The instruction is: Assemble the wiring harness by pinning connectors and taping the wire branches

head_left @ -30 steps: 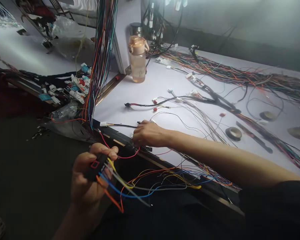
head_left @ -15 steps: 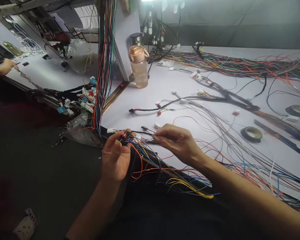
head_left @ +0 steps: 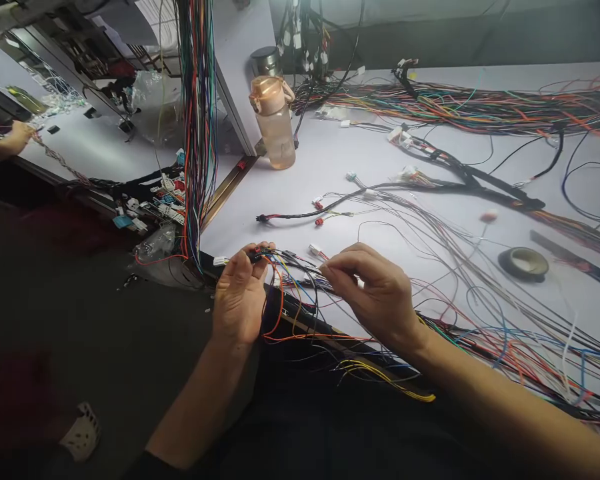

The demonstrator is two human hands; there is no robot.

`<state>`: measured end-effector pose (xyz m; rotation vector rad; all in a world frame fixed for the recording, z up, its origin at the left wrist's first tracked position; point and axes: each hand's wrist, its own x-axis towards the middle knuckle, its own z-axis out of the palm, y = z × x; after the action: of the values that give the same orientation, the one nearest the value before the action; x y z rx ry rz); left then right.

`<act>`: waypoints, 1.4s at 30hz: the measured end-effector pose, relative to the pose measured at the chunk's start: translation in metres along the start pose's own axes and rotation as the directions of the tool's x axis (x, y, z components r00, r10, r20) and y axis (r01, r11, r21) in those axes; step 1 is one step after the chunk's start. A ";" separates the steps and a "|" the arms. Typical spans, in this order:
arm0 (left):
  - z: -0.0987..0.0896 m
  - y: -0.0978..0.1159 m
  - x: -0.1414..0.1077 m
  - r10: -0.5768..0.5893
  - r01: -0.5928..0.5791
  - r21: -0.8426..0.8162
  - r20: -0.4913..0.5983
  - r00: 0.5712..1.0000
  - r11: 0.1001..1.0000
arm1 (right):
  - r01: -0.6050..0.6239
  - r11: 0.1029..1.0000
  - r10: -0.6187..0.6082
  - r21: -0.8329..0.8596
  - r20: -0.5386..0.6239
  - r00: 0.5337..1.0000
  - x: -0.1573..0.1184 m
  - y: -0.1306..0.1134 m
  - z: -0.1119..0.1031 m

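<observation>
My left hand (head_left: 241,297) pinches a small black wire connector (head_left: 255,255) between thumb and fingers, near the table's front edge. Orange, blue, yellow and dark wires (head_left: 281,293) run out of its right side and droop over the edge. To the right, my right hand (head_left: 373,287) is closed, its thumb and fingertips pressed together. A thin dark wire end (head_left: 314,265) lies just left of those fingertips; whether they grip it I cannot make out. White plug housings (head_left: 315,251) rest on the table behind the hands.
A peach water bottle (head_left: 274,127) stands by the post at the back. Taped harness branches (head_left: 480,187) and a tape roll (head_left: 524,264) lie to the right. A yellow wire bundle (head_left: 390,380) rests at the front edge. Another person's hand (head_left: 17,137) holds wires at far left.
The connector in my left hand has turned and risen slightly. My right hand has shifted a little to the right. The view has swung slightly, moving the table items.
</observation>
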<state>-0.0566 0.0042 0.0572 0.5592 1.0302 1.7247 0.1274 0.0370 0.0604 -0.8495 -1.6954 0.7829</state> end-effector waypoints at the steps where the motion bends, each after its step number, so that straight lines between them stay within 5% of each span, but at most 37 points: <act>1: 0.000 0.000 0.001 -0.031 0.031 -0.005 -0.013 0.999 1.000 | 0.012 1.000 -0.013 -0.016 -0.008 1.000 -0.001 0.000 0.001; 6: 0.002 0.001 -0.002 -0.149 0.145 -0.058 -0.071 0.986 0.988 | 0.051 0.998 -0.051 -0.021 0.013 0.999 -0.006 -0.005 0.009; 20: 0.015 0.000 -0.022 -0.324 0.315 -0.257 0.007 0.946 0.914 | 0.057 0.997 -0.058 -0.055 -0.017 0.998 -0.007 -0.022 0.032; 42: 0.014 -0.007 -0.029 -0.146 0.155 -0.120 0.080 0.986 0.981 | 0.089 0.996 -0.090 -0.023 -0.061 0.994 -0.013 -0.026 0.027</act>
<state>-0.0315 -0.0165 0.0617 0.4464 0.8841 1.6124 0.1003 0.0097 0.0687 -0.7976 -1.6772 0.6733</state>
